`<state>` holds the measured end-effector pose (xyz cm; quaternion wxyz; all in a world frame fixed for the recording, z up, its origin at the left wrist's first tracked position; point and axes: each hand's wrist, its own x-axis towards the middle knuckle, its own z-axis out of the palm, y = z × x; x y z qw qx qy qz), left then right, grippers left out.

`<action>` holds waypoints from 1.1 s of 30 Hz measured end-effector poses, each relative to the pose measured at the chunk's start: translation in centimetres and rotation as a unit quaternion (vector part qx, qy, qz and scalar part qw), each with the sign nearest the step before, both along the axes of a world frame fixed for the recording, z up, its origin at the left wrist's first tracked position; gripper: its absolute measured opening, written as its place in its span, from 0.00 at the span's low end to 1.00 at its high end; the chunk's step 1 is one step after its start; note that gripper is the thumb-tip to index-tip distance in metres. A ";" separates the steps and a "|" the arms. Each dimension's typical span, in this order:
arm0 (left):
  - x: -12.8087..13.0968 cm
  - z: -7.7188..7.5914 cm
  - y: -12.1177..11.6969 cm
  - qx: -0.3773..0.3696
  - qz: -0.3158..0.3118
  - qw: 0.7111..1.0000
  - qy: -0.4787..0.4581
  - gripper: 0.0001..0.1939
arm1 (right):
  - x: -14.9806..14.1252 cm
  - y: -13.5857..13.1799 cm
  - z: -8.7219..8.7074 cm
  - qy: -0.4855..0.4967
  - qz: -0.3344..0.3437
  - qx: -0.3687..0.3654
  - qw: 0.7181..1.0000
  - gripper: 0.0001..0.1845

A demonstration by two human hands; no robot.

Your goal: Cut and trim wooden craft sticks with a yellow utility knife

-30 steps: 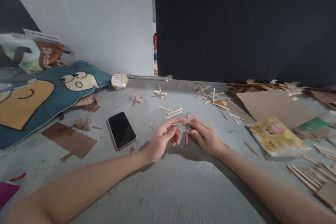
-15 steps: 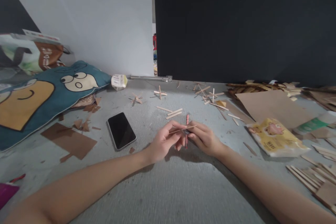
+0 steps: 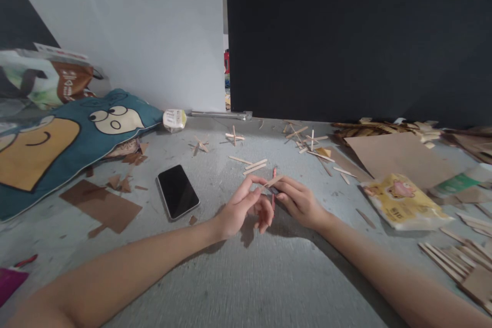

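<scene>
Over the middle of the table, my left hand (image 3: 246, 205) pinches a wooden craft stick (image 3: 274, 181) between thumb and forefinger. Its other fingers curl loosely below. My right hand (image 3: 302, 201) is closed on a thin red rod-like tool (image 3: 274, 171), held upright just beside the stick. A small bluish-grey part shows by the right fingertips; the tool's exact kind is unclear. The stick touches or nearly touches the right fingers. Beyond the hands lie loose craft sticks (image 3: 255, 165). Farther back stand small crossed-stick pieces (image 3: 234, 136), with more (image 3: 312, 140) to the right.
A phone (image 3: 178, 192) lies left of my hands, near brown cardboard scraps (image 3: 102, 206). A blue cartoon cushion (image 3: 80, 133) fills the far left. On the right are a yellow packet (image 3: 403, 202), a cardboard sheet (image 3: 400, 156) and piled sticks (image 3: 446, 259).
The stick in my left hand has turned to a steeper slant. My left lower fingers have dropped and spread away from the red tool. My right hand has barely moved.
</scene>
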<state>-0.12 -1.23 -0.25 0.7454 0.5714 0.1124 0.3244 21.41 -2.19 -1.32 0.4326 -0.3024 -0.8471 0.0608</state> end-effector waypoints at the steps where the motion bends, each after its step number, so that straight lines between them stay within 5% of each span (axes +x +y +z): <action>1: 0.0 -0.1 0.1 0.002 0.003 1.000 -0.001 0.15 | 0.0 0.0 -0.1 0.003 0.002 -0.001 1.000 0.20; 10: 0.1 0.4 0.3 0.077 0.128 0.987 0.059 0.15 | 0.1 0.1 -0.4 -0.002 -0.023 0.029 0.999 0.19; 17: 0.7 -0.4 0.8 -0.025 0.180 0.982 0.059 0.13 | 0.1 0.0 -0.1 -0.015 -0.046 0.021 0.999 0.14; 24: 0.6 0.0 2.4 -0.189 0.301 0.935 0.000 0.07 | -1.9 -1.5 1.5 -0.208 0.090 -0.013 0.974 0.18; 29: 0.8 0.1 2.1 -0.186 0.288 0.939 -0.013 0.09 | -2.9 -2.2 2.4 -0.304 0.023 -0.068 0.950 0.03; 33: 0.8 -0.1 2.3 -0.191 0.290 0.938 -0.009 0.11 | -2.5 -1.6 2.0 -0.326 -0.025 -0.060 0.943 0.03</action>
